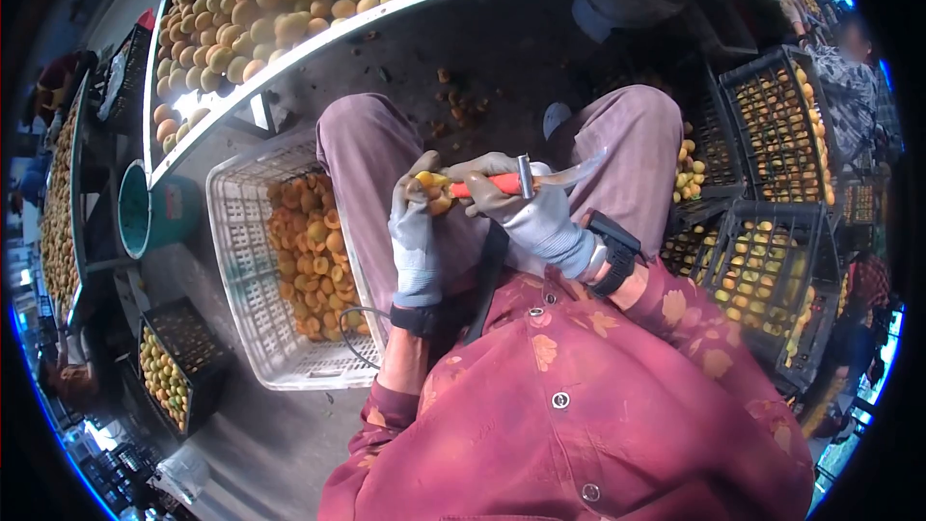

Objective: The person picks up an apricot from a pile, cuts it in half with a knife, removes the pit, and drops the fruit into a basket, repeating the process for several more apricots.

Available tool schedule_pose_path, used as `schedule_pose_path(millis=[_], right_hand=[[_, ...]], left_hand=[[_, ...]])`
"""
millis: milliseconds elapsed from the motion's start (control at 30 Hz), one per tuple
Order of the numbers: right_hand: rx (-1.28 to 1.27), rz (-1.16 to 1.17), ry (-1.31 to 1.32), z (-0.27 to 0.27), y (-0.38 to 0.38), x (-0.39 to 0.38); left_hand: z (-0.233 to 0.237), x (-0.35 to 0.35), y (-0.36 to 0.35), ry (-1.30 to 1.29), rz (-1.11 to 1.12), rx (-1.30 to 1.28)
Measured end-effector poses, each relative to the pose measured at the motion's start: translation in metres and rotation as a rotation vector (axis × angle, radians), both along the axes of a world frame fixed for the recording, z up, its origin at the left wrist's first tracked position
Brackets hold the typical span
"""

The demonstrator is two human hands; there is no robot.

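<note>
My left hand (415,217), in a grey-white glove with brown-stained fingers, is closed on an orange-yellow apricot (437,195) above my lap. Against it, my right hand (521,207), gloved the same way, grips a knife by its red-orange handle (497,185). The knife's curved blade (574,172) points away to the right, over my thigh. My fingertips nearly meet around the fruit and hide part of it. Beside my left leg, a white plastic crate (289,367) holds many orange apricot halves (313,256).
A metal-edged table (386,10) heaped with whole apricots (280,0) spans the front. At the left are a teal bucket (164,209) and a black crate (198,357) of fruit. Black crates (772,260) stack at the right. A person (849,87) is at the far right.
</note>
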State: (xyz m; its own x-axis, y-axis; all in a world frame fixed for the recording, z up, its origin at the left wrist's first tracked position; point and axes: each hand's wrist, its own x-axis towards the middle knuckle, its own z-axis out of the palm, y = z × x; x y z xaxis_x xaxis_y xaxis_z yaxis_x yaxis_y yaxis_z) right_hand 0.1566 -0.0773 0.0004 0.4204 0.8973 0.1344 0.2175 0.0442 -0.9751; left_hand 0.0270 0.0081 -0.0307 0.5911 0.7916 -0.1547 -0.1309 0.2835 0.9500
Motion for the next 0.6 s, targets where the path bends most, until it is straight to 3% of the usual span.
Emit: schedule_pose_path(millis=[67, 133, 200, 267, 333, 400, 533, 600], right_hand=[[0.065, -0.009, 0.087, 0.003, 0.001, -0.003], [-0.114, -0.110, 0.736, 0.009, 0.005, -0.002], [-0.100, -0.120, 0.748, 0.000, 0.005, -0.005], [0.182, -0.057, -0.373, -0.003, 0.003, -0.009], [0.065, -0.035, -0.439, 0.003, 0.002, -0.011], [0.221, -0.033, 0.305, -0.006, 0.006, -0.014], [0.022, -0.008, 0.712, -0.020, 0.009, -0.007], [0.002, 0.009, 0.726, -0.020, 0.010, -0.006]], left_hand=[[0.001, -0.001, -0.001, -0.001, 0.018, -0.001], [0.007, 0.001, -0.002, -0.077, 0.044, -0.040], [0.006, 0.001, -0.002, -0.057, 0.052, -0.015], [0.004, 0.002, -0.001, -0.037, 0.057, 0.009], [0.003, 0.004, -0.001, -0.118, 0.068, -0.016], [0.004, 0.003, -0.001, -0.147, 0.074, -0.068], [0.006, 0.003, 0.000, -0.204, 0.081, -0.149], [0.003, 0.003, 0.000, -0.225, 0.084, -0.187]])
